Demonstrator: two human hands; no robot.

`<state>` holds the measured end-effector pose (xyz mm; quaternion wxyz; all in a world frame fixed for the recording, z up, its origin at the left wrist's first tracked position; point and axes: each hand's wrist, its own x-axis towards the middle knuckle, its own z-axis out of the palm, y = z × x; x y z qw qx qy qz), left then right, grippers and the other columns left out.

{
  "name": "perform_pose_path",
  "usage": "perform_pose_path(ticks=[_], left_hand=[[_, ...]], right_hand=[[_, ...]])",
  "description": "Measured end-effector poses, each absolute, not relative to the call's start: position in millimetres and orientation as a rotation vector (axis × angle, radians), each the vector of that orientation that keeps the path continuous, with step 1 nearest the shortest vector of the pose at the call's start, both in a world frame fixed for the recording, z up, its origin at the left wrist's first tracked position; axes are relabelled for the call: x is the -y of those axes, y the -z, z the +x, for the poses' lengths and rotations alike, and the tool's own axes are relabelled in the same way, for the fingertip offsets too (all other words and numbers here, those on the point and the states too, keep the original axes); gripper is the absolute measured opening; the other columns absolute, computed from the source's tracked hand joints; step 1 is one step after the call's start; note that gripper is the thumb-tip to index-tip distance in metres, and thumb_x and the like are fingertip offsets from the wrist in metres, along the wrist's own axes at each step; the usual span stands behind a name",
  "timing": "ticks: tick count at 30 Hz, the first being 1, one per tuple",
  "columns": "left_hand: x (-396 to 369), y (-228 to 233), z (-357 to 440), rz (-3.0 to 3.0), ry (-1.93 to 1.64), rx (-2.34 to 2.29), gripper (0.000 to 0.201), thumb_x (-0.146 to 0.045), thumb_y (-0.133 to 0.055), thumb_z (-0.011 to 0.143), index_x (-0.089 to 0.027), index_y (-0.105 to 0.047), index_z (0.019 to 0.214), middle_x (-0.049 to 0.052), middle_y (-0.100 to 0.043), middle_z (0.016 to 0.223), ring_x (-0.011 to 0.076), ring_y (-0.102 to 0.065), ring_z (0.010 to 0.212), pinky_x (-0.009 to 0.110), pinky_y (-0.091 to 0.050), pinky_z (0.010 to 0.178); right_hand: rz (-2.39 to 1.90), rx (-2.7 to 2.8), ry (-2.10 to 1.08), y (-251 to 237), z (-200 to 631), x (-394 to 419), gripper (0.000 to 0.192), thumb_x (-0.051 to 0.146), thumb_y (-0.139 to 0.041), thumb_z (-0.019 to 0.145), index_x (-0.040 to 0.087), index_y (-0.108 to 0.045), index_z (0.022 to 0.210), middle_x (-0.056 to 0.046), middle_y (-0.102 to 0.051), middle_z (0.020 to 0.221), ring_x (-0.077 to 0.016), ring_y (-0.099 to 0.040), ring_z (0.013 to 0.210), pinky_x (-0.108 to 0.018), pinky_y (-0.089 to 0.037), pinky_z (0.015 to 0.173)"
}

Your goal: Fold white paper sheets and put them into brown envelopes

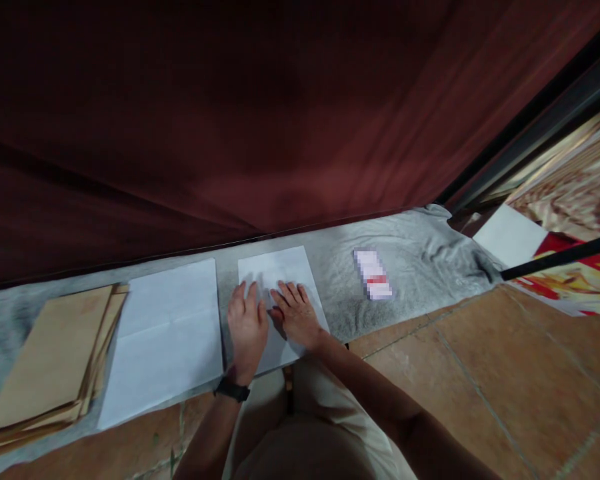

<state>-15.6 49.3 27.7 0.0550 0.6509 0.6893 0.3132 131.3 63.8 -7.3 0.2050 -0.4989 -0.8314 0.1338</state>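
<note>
A white sheet of paper [275, 270] lies on a grey cloth [410, 260] spread on the floor. My left hand [247, 327] rests flat on the sheet's near left part, fingers apart. My right hand [296, 313] presses flat on the sheet beside it, fingers spread. Neither hand grips anything. A black watch [231, 389] sits on my left wrist.
A stack of white sheets [165, 340] lies left of my hands, and a pile of brown envelopes [50, 360] lies further left. A small white and red packet [373, 273] rests on the cloth at right. A dark red curtain [230, 113] hangs behind. Tiled floor [480, 373] extends right.
</note>
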Motion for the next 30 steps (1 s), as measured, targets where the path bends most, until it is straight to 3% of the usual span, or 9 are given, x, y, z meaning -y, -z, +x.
perform_pose_path(ticks=[4, 12, 24, 30], left_hand=[[-53, -13, -2, 2.193, -0.686, -1.941, 0.054, -0.038, -0.038, 0.102, -0.015, -0.047, 0.150, 0.018, -0.038, 0.162, 0.0352, -0.024, 0.154, 0.057, -0.023, 0.122], [-52, 6, -22, 2.337, -0.494, -1.941, 0.059, -0.043, -0.035, 0.103, -0.016, -0.042, 0.155, 0.014, -0.034, 0.164, 0.0327, -0.026, 0.154, 0.054, -0.026, 0.123], [-23, -7, -36, 2.298, -0.575, -2.032, 0.057, -0.036, -0.036, 0.104, -0.014, -0.039, 0.156, 0.015, -0.036, 0.163, 0.0331, -0.025, 0.155, 0.057, -0.027, 0.123], [36, -10, -32, 2.653, -0.386, -1.592, 0.070, -0.053, -0.054, 0.096, -0.025, -0.036, 0.158, 0.010, -0.035, 0.164, 0.0330, -0.029, 0.153, 0.056, -0.023, 0.125]], right_hand=[[-1.411, 2.313, -0.360, 8, 130, -64, 0.049, 0.028, -0.048, 0.103, 0.018, -0.047, 0.151, -0.012, -0.040, 0.161, -0.0327, -0.033, 0.150, -0.056, -0.021, 0.123], [-1.578, 2.251, -0.240, 10, 158, -66, 0.048, 0.038, -0.046, 0.105, 0.023, -0.049, 0.151, -0.008, -0.042, 0.161, -0.0302, -0.037, 0.148, -0.051, -0.026, 0.122], [-1.681, 2.206, -0.119, 12, 222, -44, 0.053, 0.032, -0.046, 0.103, 0.014, -0.046, 0.153, -0.015, -0.041, 0.160, -0.0336, -0.037, 0.148, -0.052, -0.031, 0.121], [-1.480, 2.357, -0.220, 7, 243, -22, 0.054, 0.030, -0.047, 0.103, 0.016, -0.041, 0.155, -0.013, -0.040, 0.161, -0.0285, -0.035, 0.150, -0.050, -0.030, 0.123]])
